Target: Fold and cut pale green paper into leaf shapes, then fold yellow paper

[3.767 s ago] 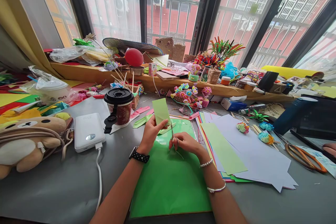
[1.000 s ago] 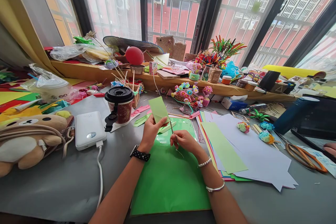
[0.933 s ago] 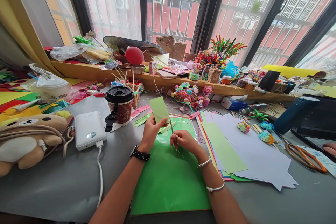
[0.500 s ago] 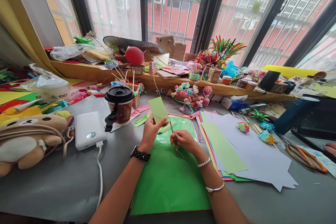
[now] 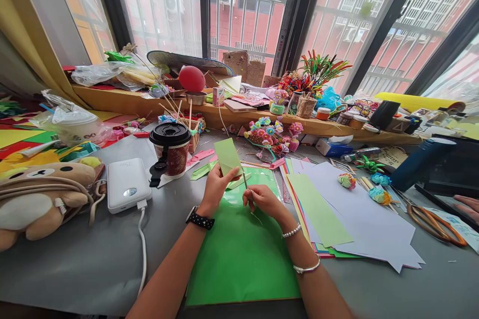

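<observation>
My left hand pinches a light green paper strip and holds it upright above the table. My right hand is closed round small metal scissors, whose blades point up at the strip's lower right edge. Both hands hover over a bright green sheet lying flat in front of me. A black watch sits on my left wrist, and bracelets ring my right wrist.
A lidded coffee cup and a white power bank with its cable stand to the left, beside a plush bear bag. Stacked paper sheets lie right, with orange-handled scissors. Another person's hand rests at far right. The sill holds craft clutter.
The paper strip has tilted a little in my left hand and the scissors have shifted slightly along its edge. The other person's hand at far right has moved in a bit.
</observation>
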Demonstrator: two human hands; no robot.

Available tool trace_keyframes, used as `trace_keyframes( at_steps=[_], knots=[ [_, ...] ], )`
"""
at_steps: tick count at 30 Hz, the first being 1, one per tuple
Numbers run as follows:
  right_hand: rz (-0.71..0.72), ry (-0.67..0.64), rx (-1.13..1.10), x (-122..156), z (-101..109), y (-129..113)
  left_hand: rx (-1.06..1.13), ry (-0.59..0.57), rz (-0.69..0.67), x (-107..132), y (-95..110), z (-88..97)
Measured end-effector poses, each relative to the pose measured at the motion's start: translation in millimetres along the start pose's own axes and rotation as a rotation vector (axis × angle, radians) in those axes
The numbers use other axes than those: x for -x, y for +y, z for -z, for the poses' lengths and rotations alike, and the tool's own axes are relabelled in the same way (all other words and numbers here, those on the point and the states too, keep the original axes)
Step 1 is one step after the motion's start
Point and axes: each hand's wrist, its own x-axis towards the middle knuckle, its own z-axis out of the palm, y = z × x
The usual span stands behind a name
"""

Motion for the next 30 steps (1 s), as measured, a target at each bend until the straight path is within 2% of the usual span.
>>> trace_keyframes(
  at_steps=[30],
  knots=[
    [0.005, 0.008, -0.031, -0.5, 0.1, 2.5, -0.034, -0.059, -0.004, 1.1, -0.5, -0.4]
  ],
)
